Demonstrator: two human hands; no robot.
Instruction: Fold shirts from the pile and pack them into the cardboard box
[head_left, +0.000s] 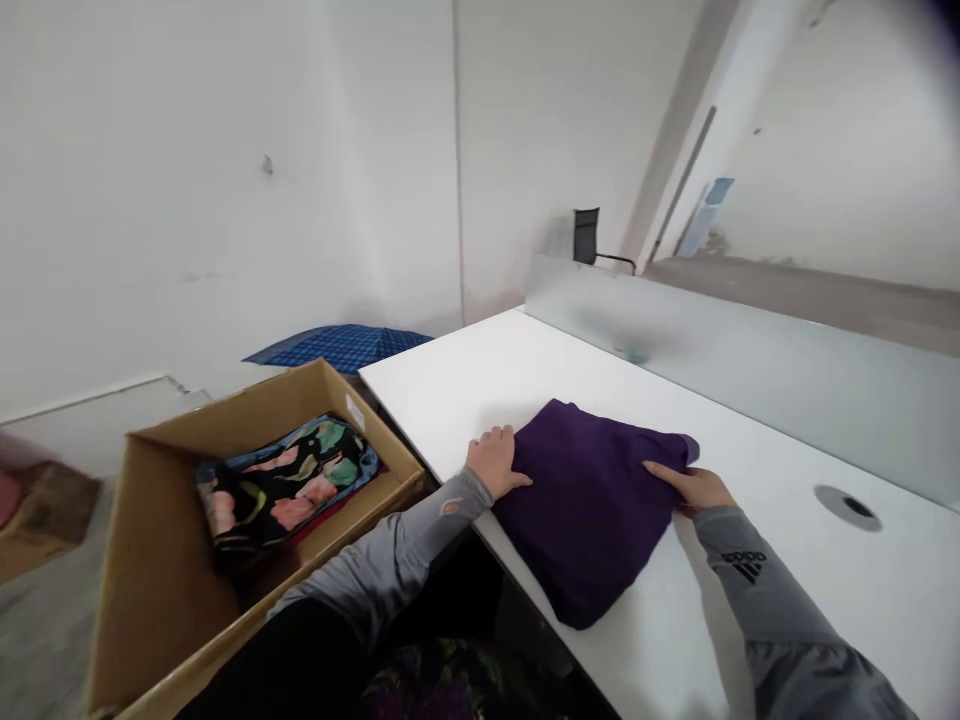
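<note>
Cloth (600,510) on table (472,375), box (161,560) at left, garments (300,480) inside

Your head camera gives the single view, looking forward and down across the tabletop (457,375) from close above your left hand (495,464) and right hand (701,487), reaching the wall (390,150) beyond.

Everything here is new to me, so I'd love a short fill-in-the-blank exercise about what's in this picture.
1. The cloth lying on the table is coloured ____.
2. The person's ____ grip is the one nearer the round hole in the table.
3. From the person's viewpoint, the cardboard box stands to the ____ of the table.
4. The floral fabric lies ____ the cardboard box.

Missing words: purple; right; left; inside.
</note>
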